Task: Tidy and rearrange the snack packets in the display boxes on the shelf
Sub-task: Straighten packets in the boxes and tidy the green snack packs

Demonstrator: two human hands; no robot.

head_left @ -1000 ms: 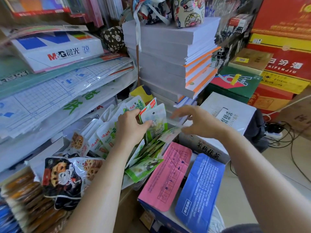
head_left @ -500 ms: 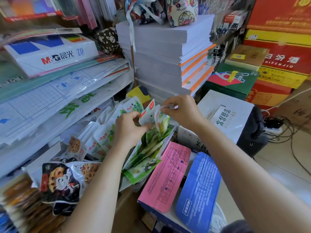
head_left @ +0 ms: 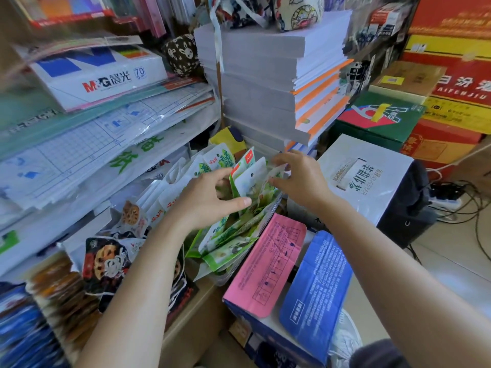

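Note:
Green and white snack packets (head_left: 233, 235) stand and lean in a clear display box (head_left: 225, 278) on the shelf's lower level. My left hand (head_left: 204, 200) grips the near side of an upright green-and-white packet (head_left: 249, 179), thumb across its front. My right hand (head_left: 297, 179) pinches the far edge of the same bunch of packets with curled fingers. More white packets with lotus-root pictures (head_left: 159, 203) stand in a row to the left. A dark packet with a cartoon figure (head_left: 109, 264) lies in front of them.
A tall stack of white paper reams (head_left: 265, 75) stands right behind the packets. A pink flap (head_left: 268, 258) and a blue flap (head_left: 316, 277) of an open carton lie to the right. A white carton (head_left: 372, 181) sits beyond. Grid paper sheets (head_left: 79, 144) overhang on the left.
My right hand came in from the right, took hold of a packet top and now pinches the bunch's far edge. My left hand shifted its grip on the upright packet.

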